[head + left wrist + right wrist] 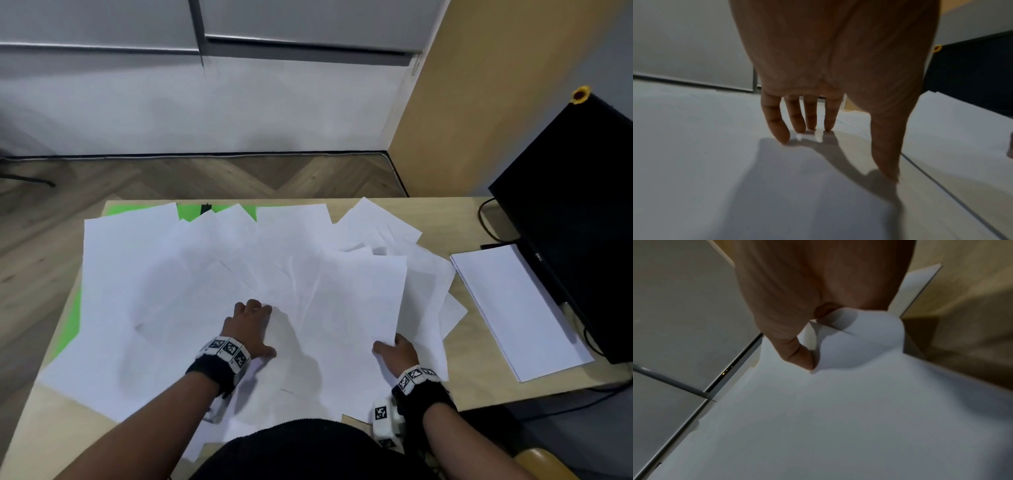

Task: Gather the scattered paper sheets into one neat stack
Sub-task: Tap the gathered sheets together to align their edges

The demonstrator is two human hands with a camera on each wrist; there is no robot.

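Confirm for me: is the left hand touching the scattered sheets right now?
Touching. In the left wrist view the left hand has its fingertips planted on the scattered sheets, shadow meeting them with no gap.

The right hand [397, 353] shows only its thumb on top of the lifted sheet [356, 308]; its fingers [825, 311] lie under the paper, all but one tip hidden. Beyond the left hand's fingers [774, 120], loose sheets [154, 274] cover most of the surface [486, 387] and of the green mat [70, 325] beneath. The monitor [582, 205], right of the right hand's fingers, is cut off by the picture's edge.
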